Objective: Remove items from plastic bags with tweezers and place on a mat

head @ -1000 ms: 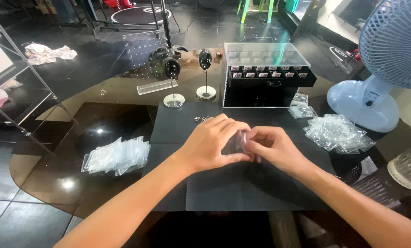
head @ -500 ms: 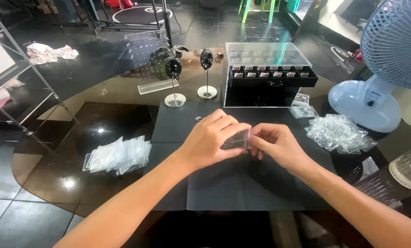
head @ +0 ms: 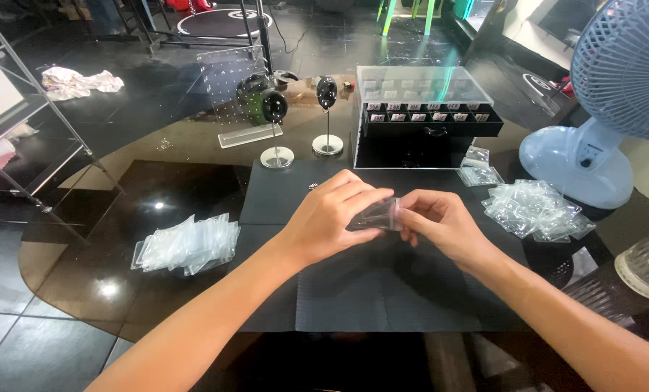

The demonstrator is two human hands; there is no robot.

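My left hand (head: 335,218) and my right hand (head: 440,221) meet over a dark mat (head: 382,290) on a glass table. Between their fingertips they pinch a small clear plastic zip bag (head: 377,215). What the bag holds is too small to tell. A tiny metal piece (head: 313,186) lies on the mat just left of my left hand.
A stack of clear bags (head: 188,245) lies at the left and a looser heap (head: 536,210) at the right. Behind stand a black case with a clear lid (head: 426,120), two small black display stands (head: 275,131), a clear pegged board (head: 226,91), a blue fan (head: 600,138) and a glass dish (head: 647,265).
Both hands have stayed together over the mat, shifting slightly. The fingers have worked along the small bag's edge.
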